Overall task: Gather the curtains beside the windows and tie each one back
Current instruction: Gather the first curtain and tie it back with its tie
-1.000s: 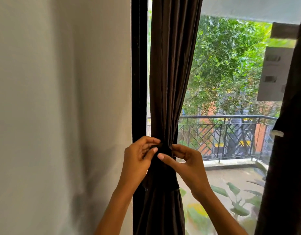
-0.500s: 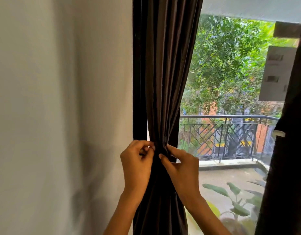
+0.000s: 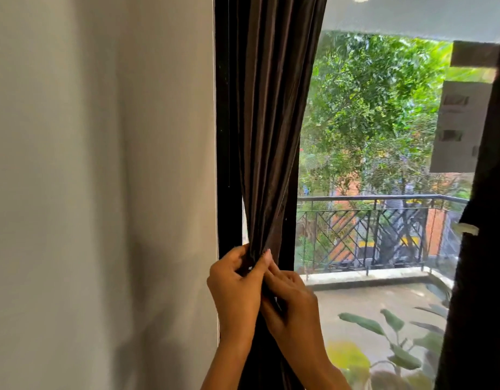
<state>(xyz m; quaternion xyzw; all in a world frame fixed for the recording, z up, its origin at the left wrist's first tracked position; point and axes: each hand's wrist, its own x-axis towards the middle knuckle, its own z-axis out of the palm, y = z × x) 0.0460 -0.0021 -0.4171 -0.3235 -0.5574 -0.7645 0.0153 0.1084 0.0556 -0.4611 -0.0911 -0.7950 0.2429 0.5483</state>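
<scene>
The pale wall (image 3: 102, 192) fills the left of the view, and the window (image 3: 383, 164) with its balcony railing (image 3: 369, 235) fills the right; between them, against the black window frame (image 3: 229, 192), hangs the dark curtain (image 3: 271, 122), already drawn into a narrow bundle that pinches to a waist just above the hands. A second dark curtain (image 3: 479, 249) hangs at the far right edge, well apart, and whether it is tied back cannot be told for sure from here. The left hand (image 3: 237, 291) curls its fingers and thumb round the gathered folds at the waist, and the right hand (image 3: 291, 302) pinches the cloth just below and beside it, the two hands touching. The tie itself is too dark to make out against the fabric. The main risk is that the bundle spreads if either hand eases before the tie is fastened, since the folds above fan out widely and would pull free under their own weight. A smaller risk is that a loosely closed tie slides down the smooth cloth, leaving the curtain sagging back across the glass.
</scene>
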